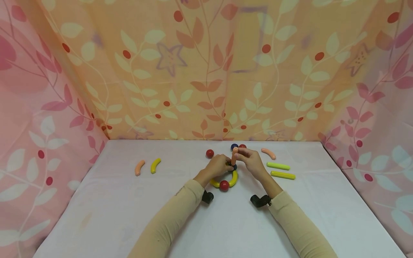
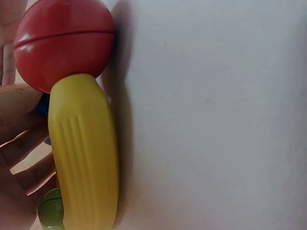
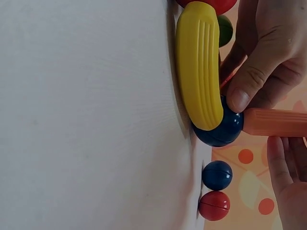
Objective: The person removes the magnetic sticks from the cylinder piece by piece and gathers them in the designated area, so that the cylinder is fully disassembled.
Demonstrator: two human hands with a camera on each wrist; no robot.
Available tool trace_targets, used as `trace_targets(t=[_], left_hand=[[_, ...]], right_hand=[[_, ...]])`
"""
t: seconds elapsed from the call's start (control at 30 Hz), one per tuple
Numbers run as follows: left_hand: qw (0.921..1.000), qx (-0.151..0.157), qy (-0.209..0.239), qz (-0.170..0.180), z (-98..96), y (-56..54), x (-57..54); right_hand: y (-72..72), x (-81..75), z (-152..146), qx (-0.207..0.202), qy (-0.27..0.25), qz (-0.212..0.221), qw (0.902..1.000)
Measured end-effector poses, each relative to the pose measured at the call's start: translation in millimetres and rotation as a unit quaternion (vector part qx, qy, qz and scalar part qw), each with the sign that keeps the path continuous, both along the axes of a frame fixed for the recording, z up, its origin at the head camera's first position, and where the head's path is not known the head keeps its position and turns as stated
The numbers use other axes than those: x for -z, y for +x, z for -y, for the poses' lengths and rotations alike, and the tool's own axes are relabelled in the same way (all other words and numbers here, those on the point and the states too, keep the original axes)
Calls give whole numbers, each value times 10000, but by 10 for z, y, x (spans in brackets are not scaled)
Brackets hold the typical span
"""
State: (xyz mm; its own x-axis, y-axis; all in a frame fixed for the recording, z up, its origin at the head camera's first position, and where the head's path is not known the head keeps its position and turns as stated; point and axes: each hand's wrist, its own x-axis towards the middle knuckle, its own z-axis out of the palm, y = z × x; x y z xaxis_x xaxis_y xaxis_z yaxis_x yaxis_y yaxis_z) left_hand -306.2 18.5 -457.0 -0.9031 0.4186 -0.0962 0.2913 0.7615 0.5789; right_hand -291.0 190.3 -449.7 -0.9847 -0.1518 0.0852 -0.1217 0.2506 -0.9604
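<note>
My left hand (image 1: 219,164) grips a dark blue ball (image 3: 218,127), its thumb pressed against the top. An orange stick (image 1: 234,156) stands upright on that ball, pinched near its upper end by the fingers of my right hand (image 1: 253,162). From the blue ball a curved yellow stick (image 3: 197,62) runs to a red ball (image 1: 224,185) at the near side. A second curved yellow stick (image 1: 214,183) joins the red ball from the left. Beyond them a green ball (image 2: 51,209) shows, partly hidden behind yellow in the left wrist view.
At left lie a loose orange stick (image 1: 139,167) and a yellow one (image 1: 156,165). Another orange stick (image 1: 268,153) and two yellow-green bars (image 1: 283,175) are at right. A red ball (image 1: 210,153), a blue ball (image 3: 217,175) and another red ball (image 3: 214,205) sit farther back.
</note>
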Motion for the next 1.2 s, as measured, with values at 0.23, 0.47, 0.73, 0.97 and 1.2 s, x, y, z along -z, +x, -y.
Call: trace_targets(t=[0.23, 0.47, 0.73, 0.97, 1.2], left_hand=[[10000, 7, -27, -70, -4, -3, 13], [9998, 46, -49, -168, 7, -3, 11], [10000, -7, 3, -92, 9, 20, 18], [10000, -88, -8, 38, 3, 34, 12], [9998, -196, -65, 74, 0, 48, 7]], right_hand=[[-25, -4, 19, -11, -122, -22, 9999], [-30, -10, 11, 25, -423, -26, 9991], [70, -67, -74, 41, -101, -99, 9999], [198, -129, -249, 24, 992, -571, 9934], [351, -225, -480, -118, 1953, -939, 9762]])
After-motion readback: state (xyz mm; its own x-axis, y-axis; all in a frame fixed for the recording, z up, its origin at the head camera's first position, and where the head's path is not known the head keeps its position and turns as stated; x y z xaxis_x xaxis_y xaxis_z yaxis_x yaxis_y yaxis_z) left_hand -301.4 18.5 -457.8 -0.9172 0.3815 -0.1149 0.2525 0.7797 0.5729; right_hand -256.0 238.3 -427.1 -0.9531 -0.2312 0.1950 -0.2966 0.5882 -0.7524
